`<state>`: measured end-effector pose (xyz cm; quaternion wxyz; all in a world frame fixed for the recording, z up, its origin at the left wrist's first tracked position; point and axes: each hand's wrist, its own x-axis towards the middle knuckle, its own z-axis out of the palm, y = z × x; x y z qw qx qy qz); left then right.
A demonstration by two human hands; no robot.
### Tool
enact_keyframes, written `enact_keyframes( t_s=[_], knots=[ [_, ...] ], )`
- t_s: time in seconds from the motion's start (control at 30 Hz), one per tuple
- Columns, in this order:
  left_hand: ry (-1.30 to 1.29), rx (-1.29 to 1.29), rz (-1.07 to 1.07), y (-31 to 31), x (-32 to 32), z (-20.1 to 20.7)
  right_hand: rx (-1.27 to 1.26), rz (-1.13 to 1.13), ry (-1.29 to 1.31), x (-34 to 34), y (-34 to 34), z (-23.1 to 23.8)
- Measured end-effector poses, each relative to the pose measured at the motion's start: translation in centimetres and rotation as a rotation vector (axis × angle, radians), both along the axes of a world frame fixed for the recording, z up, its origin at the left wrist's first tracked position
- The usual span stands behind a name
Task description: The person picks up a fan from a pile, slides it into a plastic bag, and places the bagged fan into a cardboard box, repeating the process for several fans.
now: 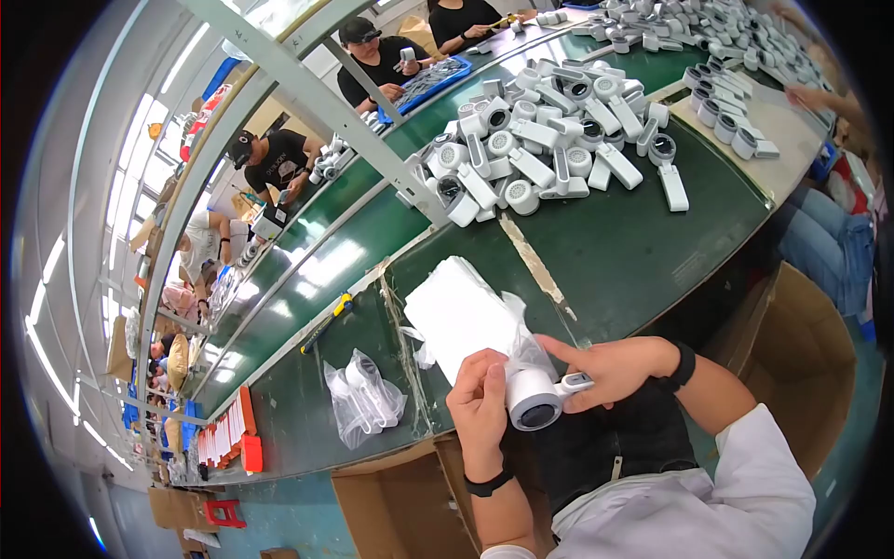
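Note:
A white handheld fan (535, 399) with a grey-rimmed round head is in my right hand (622, 371), whose fingers close around its short handle. Between my hands, clear plastic film (529, 358), apparently a bag, bunches up just above the fan head. My left hand (479, 396) has its fingers curled in a pinch at the film's edge, beside the fan. Right behind lies a stack of flat white bags or sheets (464, 315) on the green table. To the left, white fans wrapped in clear plastic (365, 391) rest on the table.
A big heap of white fans (549, 130) covers the table's far part. A yellow-and-black cutter (328, 322) lies left, with orange-and-white boxes (231, 433) farther along. Cardboard boxes (396, 498) stand below the table edge, another (799, 359) at right. Co-workers sit across.

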<state>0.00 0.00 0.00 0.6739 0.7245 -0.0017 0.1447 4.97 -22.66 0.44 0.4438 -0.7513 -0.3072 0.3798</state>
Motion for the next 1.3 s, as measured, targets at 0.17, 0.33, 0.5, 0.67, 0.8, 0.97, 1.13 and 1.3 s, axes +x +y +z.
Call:
enact_keyframes(
  t_s=[0.17, 0.33, 0.5, 0.67, 0.8, 0.97, 1.13, 1.3],
  knots=[
    [-0.183, 0.228, -0.026, 0.5, -1.1, -0.1, 0.047, -0.119, 0.120, 0.0, 1.3, -1.1],
    [-0.360, 0.558, 0.158, -2.5, -1.5, -1.1, 0.290, -0.460, 0.331, -2.0, 3.9, -1.7],
    [-0.316, 0.462, -0.075, -3.7, -2.8, -3.5, 0.766, -0.577, 0.180, -1.5, 5.7, -5.6],
    [-0.231, 0.125, -0.238, -2.2, -3.5, -3.5, 0.915, -0.648, 0.290, -1.2, 5.3, -5.9],
    [0.015, -0.404, -0.053, -2.4, -2.9, -5.7, 0.851, -0.711, -0.084, -2.0, 6.8, -5.7],
    [0.214, -0.789, -0.256, -2.5, -2.8, -7.6, 0.554, -0.814, -0.702, -3.2, 7.6, -3.1],
    [0.148, -0.744, -0.361, -1.1, -2.8, -5.5, 0.675, -0.984, -0.893, -1.3, 6.3, -3.6],
    [0.081, -0.732, -0.223, -0.4, -2.8, -4.3, 0.686, -0.958, -0.596, -2.5, 5.5, -5.1]
  ],
)
